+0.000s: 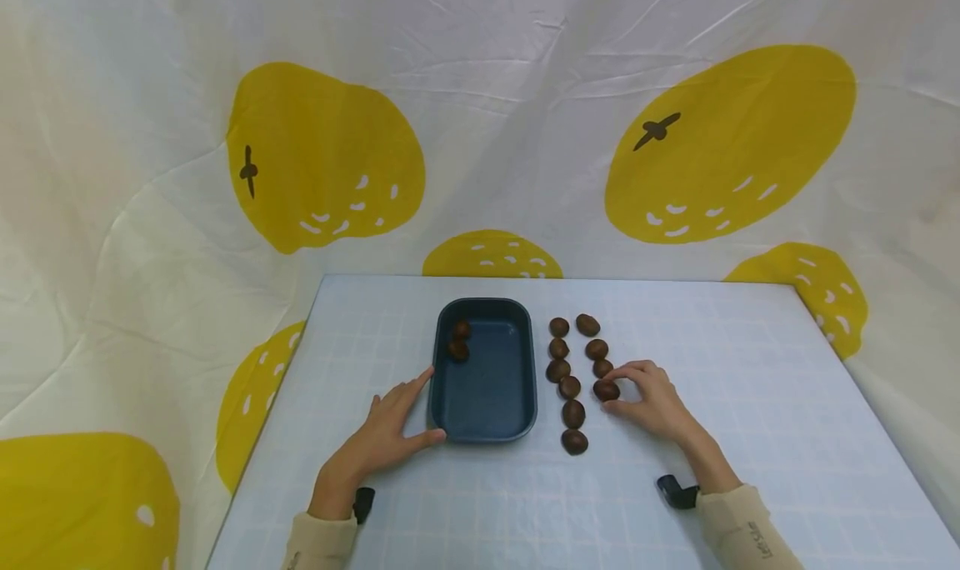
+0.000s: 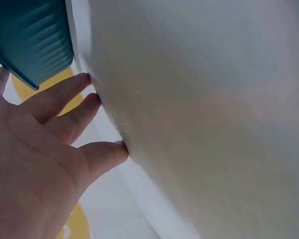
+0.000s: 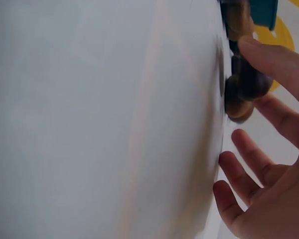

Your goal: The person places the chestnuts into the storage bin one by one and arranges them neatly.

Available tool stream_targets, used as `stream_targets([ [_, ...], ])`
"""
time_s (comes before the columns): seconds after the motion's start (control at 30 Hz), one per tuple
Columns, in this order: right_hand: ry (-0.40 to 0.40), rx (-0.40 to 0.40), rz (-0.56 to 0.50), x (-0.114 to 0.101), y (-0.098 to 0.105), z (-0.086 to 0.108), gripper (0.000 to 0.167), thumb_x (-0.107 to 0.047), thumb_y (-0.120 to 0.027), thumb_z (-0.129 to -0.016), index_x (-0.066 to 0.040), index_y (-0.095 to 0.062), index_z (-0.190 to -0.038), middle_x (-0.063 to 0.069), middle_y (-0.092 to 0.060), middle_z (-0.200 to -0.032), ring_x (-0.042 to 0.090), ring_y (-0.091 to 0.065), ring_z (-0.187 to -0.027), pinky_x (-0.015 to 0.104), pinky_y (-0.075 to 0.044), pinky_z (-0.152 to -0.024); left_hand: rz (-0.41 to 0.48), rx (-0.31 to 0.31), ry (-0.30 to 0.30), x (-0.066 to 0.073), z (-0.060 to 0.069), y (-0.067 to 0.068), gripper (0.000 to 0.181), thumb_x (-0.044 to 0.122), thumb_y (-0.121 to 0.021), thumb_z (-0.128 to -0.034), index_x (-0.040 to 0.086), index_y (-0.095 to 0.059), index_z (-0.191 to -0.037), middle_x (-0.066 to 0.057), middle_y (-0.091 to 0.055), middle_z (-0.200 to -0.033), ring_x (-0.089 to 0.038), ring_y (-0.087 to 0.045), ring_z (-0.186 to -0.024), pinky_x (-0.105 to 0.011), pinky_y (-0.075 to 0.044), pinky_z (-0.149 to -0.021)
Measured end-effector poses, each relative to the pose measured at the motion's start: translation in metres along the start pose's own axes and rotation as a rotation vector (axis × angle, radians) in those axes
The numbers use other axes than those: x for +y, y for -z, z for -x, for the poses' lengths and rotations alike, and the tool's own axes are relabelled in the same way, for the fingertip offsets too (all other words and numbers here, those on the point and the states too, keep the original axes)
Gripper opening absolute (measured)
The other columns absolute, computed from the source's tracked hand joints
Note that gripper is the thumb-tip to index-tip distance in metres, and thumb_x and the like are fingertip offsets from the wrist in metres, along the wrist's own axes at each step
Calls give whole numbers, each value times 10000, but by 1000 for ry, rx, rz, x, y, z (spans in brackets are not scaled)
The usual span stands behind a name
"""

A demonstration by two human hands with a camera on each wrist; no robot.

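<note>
- Right hand [image 1: 648, 399]: thumb and forefinger pinch one brown nut [image 1: 606, 390] between their tips; the other three fingers, seen in the right wrist view, are slightly bent below it. Whether the nut is lifted cannot be told.
- Three loose nuts [image 1: 597, 349]: in a short, slightly curved line running away beyond the fingertips of the right hand, the farthest set apart from the other two.
- Row of six nuts [image 1: 569, 387]: to the left of the right hand, reaching from beyond its fingertips to nearer the person than its thumb.
- Left hand [image 1: 386, 432]: spread wide, thumb at the near left corner of the tray and a fingertip at its left side; in the left wrist view, other fingertips meet the table [image 1: 750, 387].
- Dark blue tray [image 1: 491, 395]: directly right of the left hand, between it and the row.
- Two nuts in the tray [image 1: 458, 351]: close together along its left side, beyond the left hand's fingertips.
</note>
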State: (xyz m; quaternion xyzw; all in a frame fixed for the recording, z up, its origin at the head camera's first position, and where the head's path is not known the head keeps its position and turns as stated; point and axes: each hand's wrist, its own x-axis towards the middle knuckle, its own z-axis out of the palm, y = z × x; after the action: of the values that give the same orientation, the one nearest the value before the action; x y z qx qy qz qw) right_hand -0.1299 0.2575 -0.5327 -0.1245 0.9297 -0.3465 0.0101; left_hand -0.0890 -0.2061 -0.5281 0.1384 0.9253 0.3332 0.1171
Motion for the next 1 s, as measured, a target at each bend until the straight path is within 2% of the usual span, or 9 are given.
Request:
stream_targets([
  [0.13,22,23,-36,-5,1,-3,353,-189,-873,-788,-119,-731,-1103,181,-559,-1212,386,-463,-1159,608,-380,-948,-3,-1,0,-1,1,1,973,723,-651,-822,473,-104,-1587,-26,-236,-1637,-379,-218,-1474,-702,-47,-1121],
  [0.33,120,45,-85,-21,5,-13,381,-192,-878,-787,-116,-718,-1125,154,-564,-1200,357,-473,-1144,582,-389,-931,4,-12,0,1,1,2,979,734,-645,-816,480,-92,-1584,-17,-223,-1640,-380,-202,-1479,-701,-35,-1122],
  [0.57,170,14,-164,-47,6,-31,371,-142,-856,-810,-104,-708,-1147,108,-570,-1196,307,-466,-1148,589,-419,-943,2,-16,4,4,1,4,975,731,-645,-819,473,-100,-1585,-9,-226,-1638,-387,-205,-1477,-714,-40,-1114],
  [0.77,216,-8,-197,-71,4,-49,393,-177,-852,-819,-107,-705,-1176,109,-606,-1160,325,-484,-1116,593,-437,-907,5,-13,7,5,2,4,973,693,-673,-828,471,-105,-1586,-15,-231,-1636,-383,-208,-1477,-708,-36,-1119],
  [1.0,281,-23,-204,-96,-4,-69,361,-207,-838,-841,-146,-711,-1174,38,-623,-1170,261,-514,-1086,494,-441,-888,3,-13,14,3,1,2,969,669,-689,-832,488,-99,-1580,-18,-227,-1638,-381,-205,-1478,-710,-39,-1118],
])
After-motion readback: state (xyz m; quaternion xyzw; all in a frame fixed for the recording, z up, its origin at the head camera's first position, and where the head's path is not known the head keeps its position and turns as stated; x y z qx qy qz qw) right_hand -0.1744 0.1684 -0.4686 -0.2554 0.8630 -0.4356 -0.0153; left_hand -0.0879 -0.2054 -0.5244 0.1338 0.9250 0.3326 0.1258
